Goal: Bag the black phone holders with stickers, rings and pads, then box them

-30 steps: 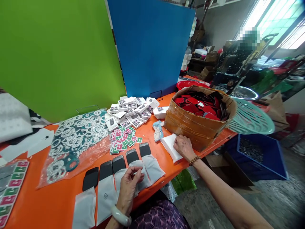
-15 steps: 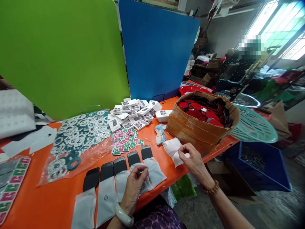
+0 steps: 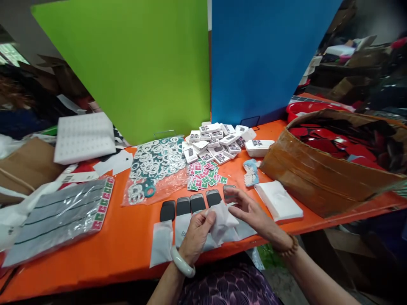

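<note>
A thin white pouch [image 3: 222,222] hangs over the row, pinched between the thumb and fingers of my left hand [image 3: 199,237]. To its right, my right hand [image 3: 251,212] has its fingers apart, close to the pouch and the rightmost black piece [image 3: 229,191], which it partly hides. Several flat black rounded pieces lie in a row, among them one at the left end [image 3: 168,210]. Similar white pouches lie in front of them, such as the leftmost pouch [image 3: 161,241]. A stack of white pouches [image 3: 280,201] sits right of my right hand.
Behind the row lie pink and green cards [image 3: 205,174], small white boxes [image 3: 219,142] and a bag of white rings [image 3: 159,159]. A cardboard box [image 3: 305,169] of red and black pieces stands right. Grey packets [image 3: 60,212] lie left. Green [image 3: 133,63] and blue panels [image 3: 267,55] stand behind.
My right hand has moved left from the pouch stack to the row. A white pouch is now in my left hand, above the others. The view has turned left.
</note>
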Demonstrator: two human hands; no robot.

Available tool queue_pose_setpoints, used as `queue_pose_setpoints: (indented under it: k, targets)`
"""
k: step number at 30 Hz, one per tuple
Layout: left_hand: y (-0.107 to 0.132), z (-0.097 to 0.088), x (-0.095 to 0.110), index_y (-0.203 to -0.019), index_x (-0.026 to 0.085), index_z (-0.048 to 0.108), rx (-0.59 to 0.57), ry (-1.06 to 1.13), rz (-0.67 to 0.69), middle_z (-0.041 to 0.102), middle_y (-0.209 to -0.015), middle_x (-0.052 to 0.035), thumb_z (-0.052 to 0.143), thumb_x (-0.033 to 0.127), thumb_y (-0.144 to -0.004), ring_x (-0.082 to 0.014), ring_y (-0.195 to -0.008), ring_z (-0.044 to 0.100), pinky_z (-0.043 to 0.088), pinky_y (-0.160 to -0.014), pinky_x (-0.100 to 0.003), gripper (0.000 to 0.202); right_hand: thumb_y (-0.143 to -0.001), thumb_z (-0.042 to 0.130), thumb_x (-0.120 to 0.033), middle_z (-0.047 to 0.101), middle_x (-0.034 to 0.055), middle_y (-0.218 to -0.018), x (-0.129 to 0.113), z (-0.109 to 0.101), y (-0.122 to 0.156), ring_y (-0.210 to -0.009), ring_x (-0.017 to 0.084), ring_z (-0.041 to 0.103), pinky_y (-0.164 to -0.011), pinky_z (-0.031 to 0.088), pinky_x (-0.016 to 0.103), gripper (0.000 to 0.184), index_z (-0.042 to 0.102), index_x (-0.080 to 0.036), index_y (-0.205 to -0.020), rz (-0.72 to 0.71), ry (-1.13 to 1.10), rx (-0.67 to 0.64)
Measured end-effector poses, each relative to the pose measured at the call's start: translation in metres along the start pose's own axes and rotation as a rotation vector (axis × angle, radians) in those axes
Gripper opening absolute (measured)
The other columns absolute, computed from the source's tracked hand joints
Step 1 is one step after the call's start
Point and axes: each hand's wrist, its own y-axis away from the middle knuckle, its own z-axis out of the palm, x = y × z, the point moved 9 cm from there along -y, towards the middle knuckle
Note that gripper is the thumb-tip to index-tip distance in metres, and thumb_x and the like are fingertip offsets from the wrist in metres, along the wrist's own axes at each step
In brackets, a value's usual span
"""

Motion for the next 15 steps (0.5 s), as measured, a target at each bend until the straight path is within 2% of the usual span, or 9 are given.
queue_pose_setpoints:
  k: [2,4,6,10,12,15]
  targets:
    - [0.009,-0.011,-0.001,-0.066,0.016,0.065,-0.014,-0.030,-0.039,0.054,-0.059,0.0014,0.063,0.054,-0.075,-0.0101,-0.056,0.041,0.034,-0.054,-0.021,0.039,-0.074,0.068,-0.042,0.060,0.0044,-0.104,0.008,0.022,-0.007,-0.088,0.017,0.058,-0.074,0.048,0.030,0.042,0.056,-0.024,-0.110,0.103,-0.188,-0.182]
    - [0.016,-0.023,-0.001,-0.061,0.016,0.062,0.011,-0.044,-0.061,0.050,-0.055,0.0017,0.061,0.057,-0.076,-0.0095,-0.052,0.037,0.031,-0.051,-0.022,0.043,-0.070,0.072,-0.043,0.059,0.0007,-0.083,0.015,0.042,-0.010,-0.069,0.013,0.054,-0.062,0.045,0.026,0.034,0.059,-0.021,-0.093,0.195,-0.311,-0.263]
    - [0.022,-0.033,0.000,-0.060,0.016,0.062,0.052,-0.042,-0.051,0.050,-0.054,0.0015,0.059,0.058,-0.077,-0.0097,-0.051,0.037,0.030,-0.050,-0.022,0.045,-0.070,0.071,-0.047,0.051,-0.0031,-0.069,0.019,0.056,-0.011,-0.057,0.010,0.046,-0.053,0.038,0.023,0.033,0.054,-0.020,-0.079,0.241,-0.365,-0.254]
    - [0.033,-0.056,0.007,-0.070,0.015,0.069,0.221,0.024,0.056,0.061,-0.062,-0.0001,0.064,0.050,-0.077,-0.0125,-0.062,0.050,0.039,-0.059,-0.022,0.036,-0.075,0.063,-0.056,0.037,-0.0055,-0.062,0.020,0.082,-0.011,-0.053,0.008,0.031,-0.048,0.026,0.021,0.042,0.045,-0.020,-0.067,0.198,-0.243,-0.266]
    - [0.039,-0.066,0.004,-0.073,0.015,0.069,0.301,0.161,0.060,0.063,-0.063,-0.0002,0.070,0.045,-0.073,-0.0124,-0.064,0.053,0.040,-0.061,-0.022,0.030,-0.077,0.059,-0.060,0.031,-0.0057,-0.061,0.024,0.094,-0.011,-0.054,0.008,0.025,-0.048,0.022,0.022,0.046,0.040,-0.020,-0.063,0.187,-0.173,-0.289]
    - [0.046,-0.072,-0.004,-0.066,0.015,0.064,0.334,0.434,0.033,0.061,-0.060,0.0015,0.079,0.039,-0.065,-0.0097,-0.057,0.051,0.040,-0.058,-0.021,0.028,-0.081,0.055,-0.059,0.027,-0.0050,-0.061,0.032,0.108,-0.012,-0.056,0.009,0.023,-0.050,0.022,0.023,0.047,0.036,-0.020,-0.061,0.161,-0.141,-0.278]
